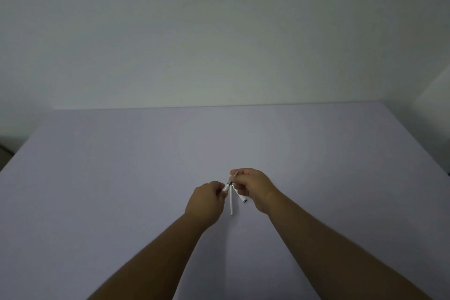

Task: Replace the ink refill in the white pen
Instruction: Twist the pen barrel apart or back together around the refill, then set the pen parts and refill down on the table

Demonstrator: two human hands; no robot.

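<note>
My left hand [207, 202] grips the white pen barrel [226, 187] near its upper end. My right hand [253, 190] pinches the pen's metallic tip piece [235, 174] just beyond the barrel, so both hands meet on the same pen. A thin white refill [231, 204] lies on the lilac table [121, 178] between the hands, pointing towards me. A short white piece with a dark end [242, 198], perhaps the cap, lies beside it, partly under my right fingers. Small details are dim and hard to tell.
The lilac table stretches wide on all sides of the hands. Its far edge [219, 106] meets a plain pale wall. The right table edge [423, 139] slants down at the far right.
</note>
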